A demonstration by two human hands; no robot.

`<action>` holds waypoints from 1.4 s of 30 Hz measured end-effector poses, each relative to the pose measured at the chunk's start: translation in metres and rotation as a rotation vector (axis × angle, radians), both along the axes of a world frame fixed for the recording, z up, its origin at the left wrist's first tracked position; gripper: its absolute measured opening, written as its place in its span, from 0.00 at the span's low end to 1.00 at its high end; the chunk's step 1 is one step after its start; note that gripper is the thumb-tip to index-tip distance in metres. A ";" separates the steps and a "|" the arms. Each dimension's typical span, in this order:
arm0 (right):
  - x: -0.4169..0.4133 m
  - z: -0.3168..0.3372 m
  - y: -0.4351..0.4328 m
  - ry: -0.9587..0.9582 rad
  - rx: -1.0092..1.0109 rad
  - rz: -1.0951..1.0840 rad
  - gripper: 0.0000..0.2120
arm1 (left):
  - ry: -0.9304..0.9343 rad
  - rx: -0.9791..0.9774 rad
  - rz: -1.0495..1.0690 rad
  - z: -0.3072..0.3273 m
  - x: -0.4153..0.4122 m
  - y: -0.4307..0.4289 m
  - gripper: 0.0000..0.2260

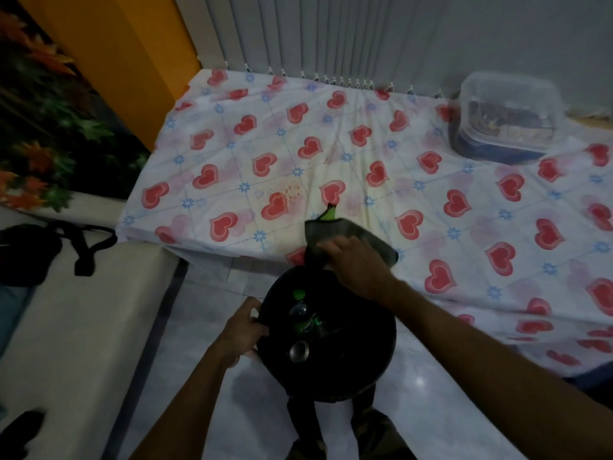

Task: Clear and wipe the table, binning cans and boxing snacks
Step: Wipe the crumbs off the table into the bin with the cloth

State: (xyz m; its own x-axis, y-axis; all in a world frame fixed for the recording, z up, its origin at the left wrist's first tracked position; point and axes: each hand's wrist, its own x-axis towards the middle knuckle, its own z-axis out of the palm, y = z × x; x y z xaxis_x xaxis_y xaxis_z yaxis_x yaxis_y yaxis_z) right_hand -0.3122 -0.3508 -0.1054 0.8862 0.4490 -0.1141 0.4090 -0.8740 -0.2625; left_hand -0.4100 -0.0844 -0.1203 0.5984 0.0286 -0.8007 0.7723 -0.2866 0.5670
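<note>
A black round bin [371, 366] stands on the floor at the table's near edge, holding a green-capped bottle [300, 308] and a metal can [299, 350]. My left hand [243, 327] grips the bin's left rim. My right hand [356, 265] holds a dark grey cloth [345, 231] at the table edge, just above the bin; something green [329, 214] pokes out behind the cloth. The table [464, 210] wears a white cloth with red hearts, with reddish crumbs [290, 190] near its middle. A clear plastic box [504, 117] with snacks inside sits at the far right.
A white bench or sofa [66, 327] runs along the left with a black bag [26, 257] on it. Artificial leaves [39, 127] and an orange pillar [126, 54] stand at the far left. Vertical blinds hang behind the table. My legs show below the bin.
</note>
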 end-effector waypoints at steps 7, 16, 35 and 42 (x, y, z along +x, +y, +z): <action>-0.068 0.002 0.009 0.066 -0.015 -0.002 0.21 | -0.017 0.005 -0.035 0.004 -0.001 -0.003 0.14; -0.108 0.005 0.015 0.119 -0.009 -0.045 0.24 | -0.021 0.030 -0.072 0.006 -0.008 -0.010 0.14; -0.127 0.028 -0.039 0.057 0.390 -0.452 0.13 | -0.025 0.055 -0.147 -0.015 -0.021 -0.022 0.14; -0.127 0.035 -0.062 0.003 0.415 -0.526 0.12 | -0.040 0.056 -0.168 -0.023 -0.015 -0.035 0.13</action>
State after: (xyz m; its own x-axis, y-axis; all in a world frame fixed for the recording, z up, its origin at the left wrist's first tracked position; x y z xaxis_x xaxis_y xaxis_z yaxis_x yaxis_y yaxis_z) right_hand -0.4395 -0.4125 -0.0700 0.9990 -0.0354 -0.0282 -0.0453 -0.7828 -0.6206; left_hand -0.4250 -0.1191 -0.1431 0.6302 -0.0308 -0.7758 0.6879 -0.4413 0.5763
